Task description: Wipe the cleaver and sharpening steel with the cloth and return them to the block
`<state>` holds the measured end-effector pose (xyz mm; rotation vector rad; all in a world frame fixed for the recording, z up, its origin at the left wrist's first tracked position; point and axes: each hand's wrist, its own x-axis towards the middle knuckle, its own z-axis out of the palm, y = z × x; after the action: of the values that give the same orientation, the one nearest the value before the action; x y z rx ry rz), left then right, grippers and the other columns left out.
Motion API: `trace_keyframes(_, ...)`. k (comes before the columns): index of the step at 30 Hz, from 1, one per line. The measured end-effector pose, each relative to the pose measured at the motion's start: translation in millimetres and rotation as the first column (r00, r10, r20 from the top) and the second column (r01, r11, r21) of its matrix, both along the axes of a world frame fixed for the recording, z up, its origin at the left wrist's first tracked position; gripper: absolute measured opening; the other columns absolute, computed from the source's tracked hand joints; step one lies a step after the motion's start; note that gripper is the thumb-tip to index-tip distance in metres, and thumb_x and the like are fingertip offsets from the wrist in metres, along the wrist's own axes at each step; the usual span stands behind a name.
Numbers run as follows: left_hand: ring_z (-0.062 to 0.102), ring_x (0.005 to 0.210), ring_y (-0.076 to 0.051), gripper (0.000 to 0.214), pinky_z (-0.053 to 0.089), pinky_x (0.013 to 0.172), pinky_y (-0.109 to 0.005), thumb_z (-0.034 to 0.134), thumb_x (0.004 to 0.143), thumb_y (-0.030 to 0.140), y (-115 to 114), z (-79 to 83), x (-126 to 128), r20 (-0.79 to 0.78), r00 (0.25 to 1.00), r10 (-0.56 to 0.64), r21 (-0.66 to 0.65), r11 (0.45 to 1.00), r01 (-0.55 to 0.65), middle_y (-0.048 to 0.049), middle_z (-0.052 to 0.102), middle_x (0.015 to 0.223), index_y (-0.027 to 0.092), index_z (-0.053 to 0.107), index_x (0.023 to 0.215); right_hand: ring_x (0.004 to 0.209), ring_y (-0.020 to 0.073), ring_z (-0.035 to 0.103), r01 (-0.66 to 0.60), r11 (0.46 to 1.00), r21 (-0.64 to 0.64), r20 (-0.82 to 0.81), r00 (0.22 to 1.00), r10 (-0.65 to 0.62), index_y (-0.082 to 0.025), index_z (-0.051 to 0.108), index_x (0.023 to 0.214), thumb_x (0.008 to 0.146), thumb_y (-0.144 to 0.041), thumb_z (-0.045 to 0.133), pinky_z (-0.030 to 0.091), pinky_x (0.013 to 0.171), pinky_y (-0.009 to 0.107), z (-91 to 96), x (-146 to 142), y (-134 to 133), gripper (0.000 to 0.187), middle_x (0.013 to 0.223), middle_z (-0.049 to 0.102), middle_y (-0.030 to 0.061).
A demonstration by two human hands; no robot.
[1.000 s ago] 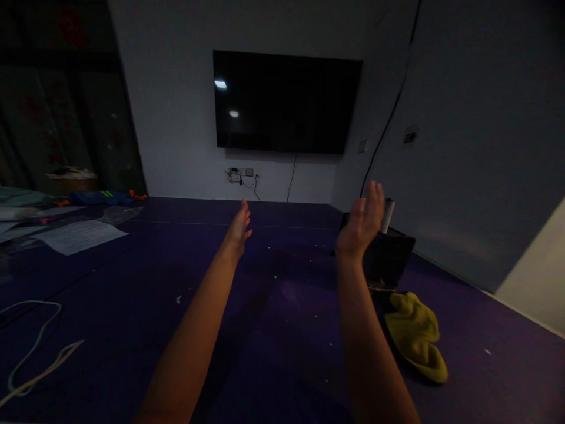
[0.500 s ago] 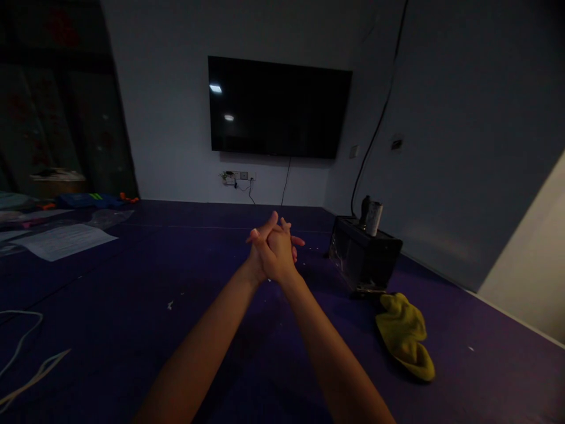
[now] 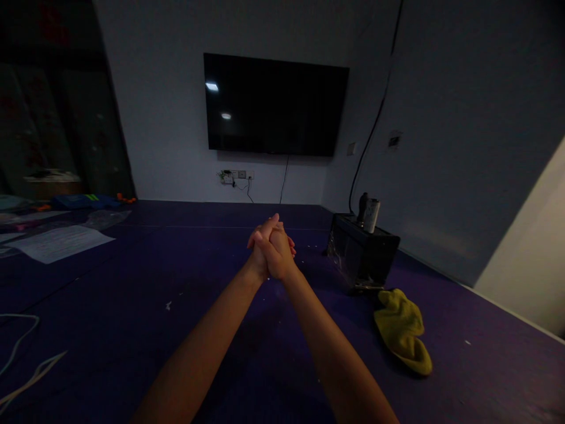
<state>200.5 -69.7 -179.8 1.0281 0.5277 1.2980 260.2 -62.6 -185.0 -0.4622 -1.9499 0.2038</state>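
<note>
Both arms stretch forward, and the hands meet clasped in the middle of the head view. My left hand (image 3: 258,257) has its fingers laced with those of my right hand (image 3: 281,254), each closed around the other. The thumbs lie on top, pointing up and forward. Fingertips show folded over the backs of the hands on both sides. The palms are pressed together and hidden, and no other object shows between them. Below the hands spreads a dark purple floor (image 3: 212,259).
A black box (image 3: 371,253) stands to the right, with a white cylinder (image 3: 371,215) and a dark bottle-like thing on it. Beside it lies a yellow-green cloth (image 3: 401,333). Papers (image 3: 62,242) and cords (image 3: 35,377) lie at left. A television (image 3: 276,106) hangs on the far wall.
The fingers have folded down from a looser, spread interlacing into a tighter clasp. The camera view has shifted slightly; the things around have stayed in place.
</note>
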Motion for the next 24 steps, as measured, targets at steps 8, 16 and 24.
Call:
trace_keyframes(8,0.064,0.087,-0.027,0.075,0.050,0.071,-0.036,0.025,0.075,0.077,-11,9.5,0,0.093,0.995,-0.038,-0.062,0.997,0.044,-0.0161,0.066,0.082,0.013,0.061,0.093,0.087,0.0212,0.058,-0.006,0.998,0.055,-0.010,1.000,0.007,-0.022,0.068,0.081,0.086,-0.065,0.008,0.039,0.089,0.040,-1.7,13,16,0.074,0.085,0.065,0.0064)
trace_keyframes(16,0.055,0.107,-0.033,0.087,0.042,0.088,-0.041,0.020,0.073,0.079,-17,19.5,-23,0.102,0.968,-0.229,-0.076,0.969,0.237,-0.0219,0.063,0.102,0.008,0.059,0.107,0.111,0.0212,0.053,0.157,0.987,0.027,0.050,0.986,-0.158,-0.026,0.057,0.117,0.091,-0.055,0.016,0.034,0.098,0.044,-10.7,27,42,0.057,0.115,0.062,0.0057)
trace_keyframes(24,0.050,0.117,-0.024,0.058,0.035,0.099,-0.035,0.033,0.085,0.058,-17,16.3,-4,0.340,0.938,-0.060,-0.112,0.988,0.104,-0.0109,0.056,0.124,0.017,0.051,0.123,0.137,0.0220,0.019,0.245,0.961,0.126,0.071,0.964,-0.255,-0.038,0.027,0.139,0.090,-0.056,0.006,0.006,0.108,0.057,-6.7,16,24,0.056,0.144,0.034,-0.0037)
